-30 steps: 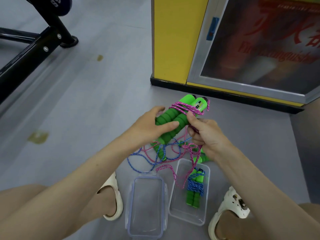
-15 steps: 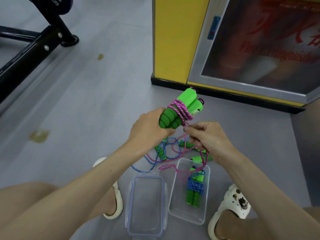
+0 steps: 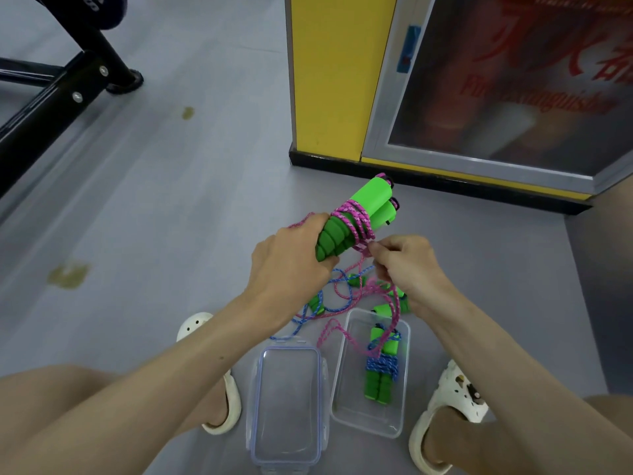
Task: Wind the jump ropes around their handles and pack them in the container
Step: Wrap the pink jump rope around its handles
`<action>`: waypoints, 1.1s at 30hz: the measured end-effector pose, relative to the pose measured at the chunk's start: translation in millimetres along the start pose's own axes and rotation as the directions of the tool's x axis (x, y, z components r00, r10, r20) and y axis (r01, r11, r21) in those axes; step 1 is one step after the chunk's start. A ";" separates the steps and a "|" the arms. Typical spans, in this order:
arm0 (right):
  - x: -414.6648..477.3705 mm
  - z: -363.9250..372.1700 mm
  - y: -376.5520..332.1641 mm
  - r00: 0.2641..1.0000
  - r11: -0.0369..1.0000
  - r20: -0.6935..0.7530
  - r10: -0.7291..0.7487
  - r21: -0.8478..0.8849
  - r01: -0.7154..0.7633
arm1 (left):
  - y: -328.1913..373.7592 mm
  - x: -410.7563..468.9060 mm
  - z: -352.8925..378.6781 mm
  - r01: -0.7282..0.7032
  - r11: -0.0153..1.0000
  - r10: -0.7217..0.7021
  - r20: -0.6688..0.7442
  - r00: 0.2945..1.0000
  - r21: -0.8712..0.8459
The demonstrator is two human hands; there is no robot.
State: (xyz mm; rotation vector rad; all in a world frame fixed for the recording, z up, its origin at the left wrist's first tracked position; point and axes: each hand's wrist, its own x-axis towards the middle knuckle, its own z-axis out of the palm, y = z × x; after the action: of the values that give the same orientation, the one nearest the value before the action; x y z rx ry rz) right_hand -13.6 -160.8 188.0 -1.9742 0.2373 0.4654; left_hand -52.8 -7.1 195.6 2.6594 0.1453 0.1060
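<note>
My left hand (image 3: 291,262) grips the lower ends of two green handles (image 3: 363,207) held side by side, pointing up and away. Several turns of pink rope (image 3: 352,221) circle their middle. My right hand (image 3: 407,265) pinches the loose pink rope just right of the handles; the rest trails down to the floor. A clear container (image 3: 346,389) near my right foot holds a wound jump rope (image 3: 382,368) with blue rope around green handles. Another jump rope with blue rope (image 3: 334,296) and green handles lies tangled on the floor under my hands.
The container's clear lid (image 3: 287,402) lies on the grey floor left of it, between my feet in white sandals. A yellow cabinet (image 3: 325,80) with a glass door stands ahead. A black metal frame (image 3: 51,97) crosses the far left.
The handles have tilted more upright and lifted. My right hand has come round from the handles' upper part to below and right of them, bringing the pink rope with it.
</note>
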 end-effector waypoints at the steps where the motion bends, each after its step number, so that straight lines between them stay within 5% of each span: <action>1: -1.1 0.9 -0.8 0.999 0.993 0.011 0.038 0.108 -0.039 | 0.0 0.0 0.7 -0.014 1.000 0.015 -0.009 1.000 0.020; 5: -7.5 5.0 -5.3 0.995 0.958 0.073 0.065 0.276 -0.083 | 1.7 0.1 0.4 -0.042 0.993 0.047 -0.047 0.998 0.106; 14: -10.3 11.6 -5.4 0.932 0.971 0.306 0.195 0.076 -0.228 | -4.3 -4.0 0.5 -0.075 0.940 0.112 -0.093 0.989 0.332; 19: -4.3 11.8 -6.1 0.960 0.968 0.227 0.165 0.150 -0.202 | -8.3 0.7 0.8 -0.109 0.902 0.157 -0.083 0.984 0.419; 33: -6.4 8.7 -10.2 0.943 0.930 0.325 0.068 0.322 -0.178 | -8.2 -2.8 7.7 -0.161 0.826 0.263 -0.117 0.958 0.541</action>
State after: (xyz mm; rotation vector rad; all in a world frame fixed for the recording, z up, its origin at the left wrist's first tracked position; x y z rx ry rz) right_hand -17.5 -148.8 195.8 -1.5204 0.2296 0.7542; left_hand -55.5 -3.6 184.8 3.2092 -0.0818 0.4518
